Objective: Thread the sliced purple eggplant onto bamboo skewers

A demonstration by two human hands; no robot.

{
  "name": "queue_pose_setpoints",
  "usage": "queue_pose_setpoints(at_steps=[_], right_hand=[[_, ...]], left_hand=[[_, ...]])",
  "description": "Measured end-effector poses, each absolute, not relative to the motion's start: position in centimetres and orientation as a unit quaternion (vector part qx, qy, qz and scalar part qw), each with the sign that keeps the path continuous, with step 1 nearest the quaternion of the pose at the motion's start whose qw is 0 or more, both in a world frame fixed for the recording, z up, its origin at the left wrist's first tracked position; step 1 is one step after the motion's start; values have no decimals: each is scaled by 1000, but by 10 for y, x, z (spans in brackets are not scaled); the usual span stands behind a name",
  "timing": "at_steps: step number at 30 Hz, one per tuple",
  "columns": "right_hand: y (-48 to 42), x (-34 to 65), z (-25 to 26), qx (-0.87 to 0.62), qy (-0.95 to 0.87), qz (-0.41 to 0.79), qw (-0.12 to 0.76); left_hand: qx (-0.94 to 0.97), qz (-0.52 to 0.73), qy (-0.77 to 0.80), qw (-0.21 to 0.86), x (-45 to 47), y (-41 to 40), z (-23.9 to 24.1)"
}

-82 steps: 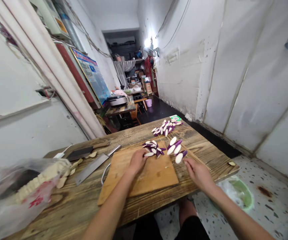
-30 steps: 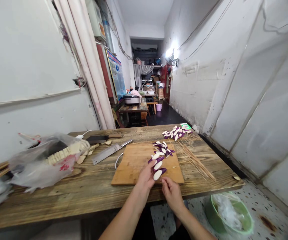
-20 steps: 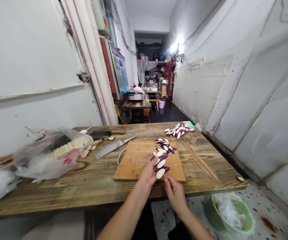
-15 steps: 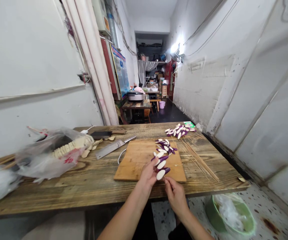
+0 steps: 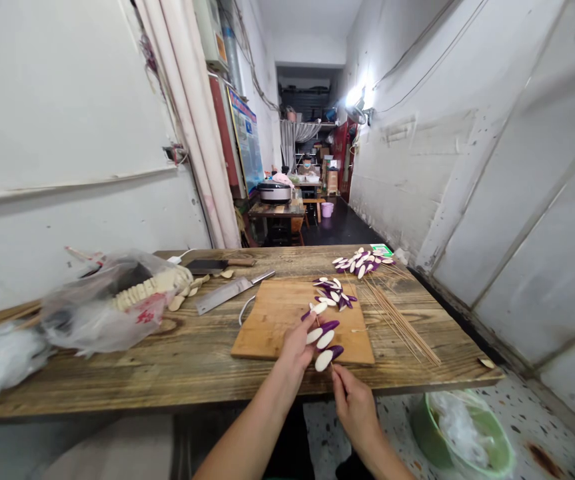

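Over the near edge of the wooden cutting board [image 5: 267, 327], my left hand [image 5: 297, 343] is closed around the upper part of a skewer of purple-skinned, white-fleshed eggplant slices [image 5: 326, 340]. Its fingertips pinch near the topmost slice. Lower down, my right hand [image 5: 354, 397] grips the bare end of the bamboo skewer, just below the lowest slice. Several slices spread along the stick between the hands. Loose eggplant pieces [image 5: 334, 293] lie on the board's right side, beyond my left hand. A heap of eggplant slices with sticks [image 5: 362, 262] rests at the table's far right.
Bamboo skewers [image 5: 407, 323] lie right of the board. A cleaver [image 5: 232, 291] and a dark-bladed knife [image 5: 207, 267] lie to its left, near a plastic bag [image 5: 97, 313] of pale sliced food. A green bin [image 5: 467, 433] stands on the floor. A person [image 5: 307, 165] sits far back.
The lower slices on the skewer have shifted slightly down toward my right hand, leaving a wider gap below the top slice. Both hands keep their grip. The whole view has shifted slightly.
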State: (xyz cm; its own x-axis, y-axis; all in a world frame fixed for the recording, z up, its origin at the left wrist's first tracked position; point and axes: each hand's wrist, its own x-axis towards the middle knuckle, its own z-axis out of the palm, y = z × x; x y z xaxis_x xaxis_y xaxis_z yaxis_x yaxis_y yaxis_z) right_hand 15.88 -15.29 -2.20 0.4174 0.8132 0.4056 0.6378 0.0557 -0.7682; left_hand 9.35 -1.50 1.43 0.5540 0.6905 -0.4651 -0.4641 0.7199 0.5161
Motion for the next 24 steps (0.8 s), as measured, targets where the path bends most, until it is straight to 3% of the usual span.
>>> queue_pose_setpoints(at_steps=[10,19,24], right_hand=[[-146,162,-14,-688,-503,126,507],[-151,159,-15,-686,-499,161,505],[-156,156,-19,-684,-491,176,510]], left_hand=[[239,296,238,894,82,-22,18],[232,369,289,853,89,-29,14],[235,329,319,857,80,-18,21]])
